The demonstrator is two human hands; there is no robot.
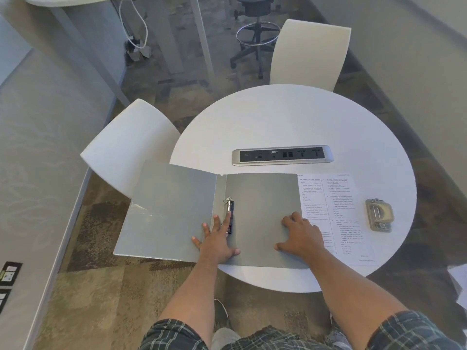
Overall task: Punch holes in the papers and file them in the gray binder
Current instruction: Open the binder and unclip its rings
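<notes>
Round and white, the desk (pixel 290 117) stands in an office corner between two pale chairs, with a power strip (pixel 282 155) sunk into its middle. On the near left part of the desk the gray binder (pixel 262 210) lies open, its left cover hanging out past the desk's edge. The left hand (pixel 217 239) rests flat on the spine with its fingers (pixel 227 215) spread, one of them reaching onto the ring clip (pixel 229 210); the right hand (pixel 300 236) presses flat and spread on the binder's right cover, holding nothing. The papers (pixel 338 213) lie partly under that cover toward the desk's right side, and the hole punch (pixel 379 215) sits just beyond them near the right edge. Judging by this, the binder is only being laid open and the rings checked, and no punching has begun. Next, the papers need squaring up and sliding into the punch, edge aligned.
</notes>
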